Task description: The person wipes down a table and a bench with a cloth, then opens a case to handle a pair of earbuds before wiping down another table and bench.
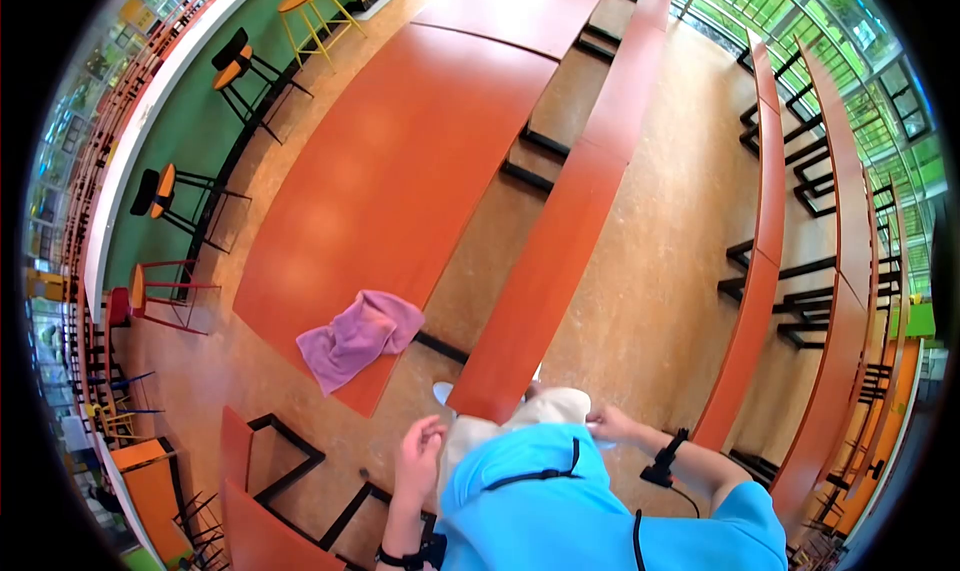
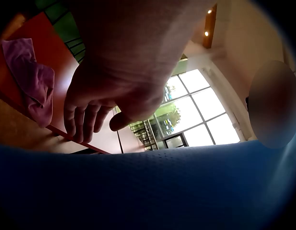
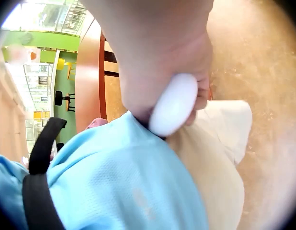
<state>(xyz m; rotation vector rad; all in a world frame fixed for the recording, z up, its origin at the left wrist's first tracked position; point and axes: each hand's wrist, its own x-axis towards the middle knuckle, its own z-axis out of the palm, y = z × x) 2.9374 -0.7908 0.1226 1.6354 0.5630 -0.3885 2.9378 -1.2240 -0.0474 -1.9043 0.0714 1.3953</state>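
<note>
My left hand (image 1: 415, 461) hangs in the air beside my lap, its fingers loosely bent and nothing between them; the left wrist view shows the same hand (image 2: 116, 103) from the palm side. Next to my thigh, my right hand (image 1: 612, 424) grips a smooth white oval object (image 3: 174, 105), whose kind I cannot tell. That hand (image 3: 160, 81) is close to the light blue shirt (image 3: 124, 177) and the beige shorts (image 3: 224, 129). A crumpled purple cloth (image 1: 360, 336) lies on the near end of the red table (image 1: 390, 161), ahead of my left hand.
A long red bench (image 1: 555, 261) runs alongside the table, its near end at my legs. More red benches (image 1: 770, 161) stand to the right. Another red bench with black legs (image 1: 262, 526) is at the lower left. Stools (image 1: 170, 193) line the green counter (image 1: 195, 136).
</note>
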